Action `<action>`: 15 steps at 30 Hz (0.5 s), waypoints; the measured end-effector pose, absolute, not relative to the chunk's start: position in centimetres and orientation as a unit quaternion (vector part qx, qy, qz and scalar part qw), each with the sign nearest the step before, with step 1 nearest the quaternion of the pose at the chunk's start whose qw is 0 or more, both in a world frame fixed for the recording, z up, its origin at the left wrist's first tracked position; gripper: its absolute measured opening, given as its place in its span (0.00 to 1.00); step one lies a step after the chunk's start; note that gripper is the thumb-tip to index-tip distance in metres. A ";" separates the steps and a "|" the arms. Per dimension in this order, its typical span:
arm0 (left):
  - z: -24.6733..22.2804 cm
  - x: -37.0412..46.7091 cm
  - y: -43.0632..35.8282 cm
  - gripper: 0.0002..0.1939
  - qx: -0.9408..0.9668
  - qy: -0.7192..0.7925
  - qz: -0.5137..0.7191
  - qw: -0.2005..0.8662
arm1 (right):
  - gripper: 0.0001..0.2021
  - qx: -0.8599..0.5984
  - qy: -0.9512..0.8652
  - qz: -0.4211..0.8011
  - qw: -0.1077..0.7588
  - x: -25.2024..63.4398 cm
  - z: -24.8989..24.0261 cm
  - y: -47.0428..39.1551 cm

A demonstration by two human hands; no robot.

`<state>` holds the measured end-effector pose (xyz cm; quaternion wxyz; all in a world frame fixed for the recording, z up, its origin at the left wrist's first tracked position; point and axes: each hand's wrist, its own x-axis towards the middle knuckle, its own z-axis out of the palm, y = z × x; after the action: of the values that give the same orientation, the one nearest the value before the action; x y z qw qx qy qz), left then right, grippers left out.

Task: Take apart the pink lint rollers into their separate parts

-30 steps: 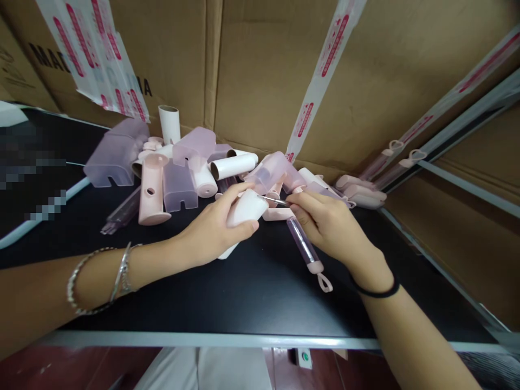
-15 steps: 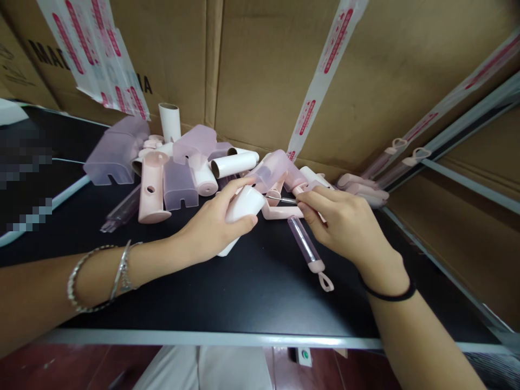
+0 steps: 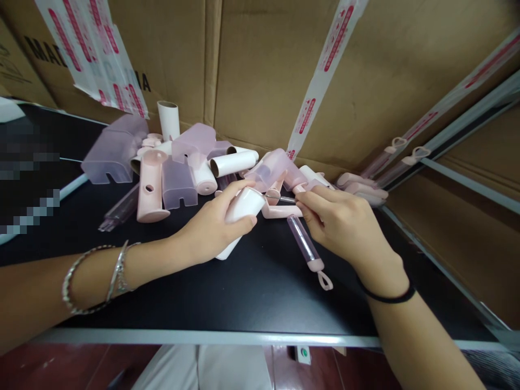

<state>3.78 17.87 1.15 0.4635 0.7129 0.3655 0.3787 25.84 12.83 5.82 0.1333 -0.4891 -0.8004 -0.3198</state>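
My left hand [image 3: 221, 222] is wrapped round a white lint roll [image 3: 247, 205], holding it tilted just above the black tabletop. My right hand [image 3: 339, 219] pinches a thin metal tool [image 3: 287, 200]; its handle is hidden by the fingers. The tool points left, its tip at or very near the upper right end of the roll. Whether it touches cannot be told. Behind the tool lies a pale pink handle piece [image 3: 280, 212]. A clear lilac tube with a pink loop end [image 3: 304, 244] lies below my right hand.
Loose lilac covers [image 3: 180, 183], a pink holder [image 3: 150, 187] and white lint rolls [image 3: 235, 163] are heaped along the cardboard wall [image 3: 252, 70]. More looped tubes [image 3: 402, 165] lean at the right by a metal frame. A metal edge [image 3: 203, 337] runs along the table's front.
The lower end of the lint roll has shifted slightly down and left. Both hands keep their grips, and the tool stays at the roll's end.
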 end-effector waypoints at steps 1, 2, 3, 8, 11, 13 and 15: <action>1.2 3.8 17.8 0.29 0.713 0.358 0.383 0.466 | 0.12 -0.496 -0.792 -0.330 0.134 25.9 5.8 12.9; 1.3 3.9 17.6 0.29 0.713 0.350 0.387 0.469 | 0.11 -0.504 -0.783 -0.338 0.134 26.0 5.7 13.0; 1.4 4.0 17.5 0.29 0.712 0.343 0.385 0.477 | 0.11 -0.513 -0.775 -0.344 0.134 26.0 5.6 13.1; 1.7 4.6 17.0 0.32 0.557 0.375 0.350 0.653 | 0.12 -0.567 -0.754 -0.304 0.132 25.7 4.7 13.9; 2.1 4.8 17.3 0.22 0.433 0.370 0.401 0.717 | 0.12 -0.563 -0.771 -0.248 0.162 24.9 4.2 13.9; 2.3 4.8 17.4 0.16 0.402 0.336 0.431 0.735 | 0.12 -0.546 -0.787 -0.190 0.215 24.2 3.9 13.7; 2.3 4.9 17.5 0.14 0.393 0.303 0.455 0.739 | 0.12 -0.533 -0.796 -0.080 0.274 23.3 3.4 13.4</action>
<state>4.88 17.48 2.32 0.7393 0.3929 0.3029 0.4554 23.34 13.39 3.43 0.2735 -0.5334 -0.7964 -0.0802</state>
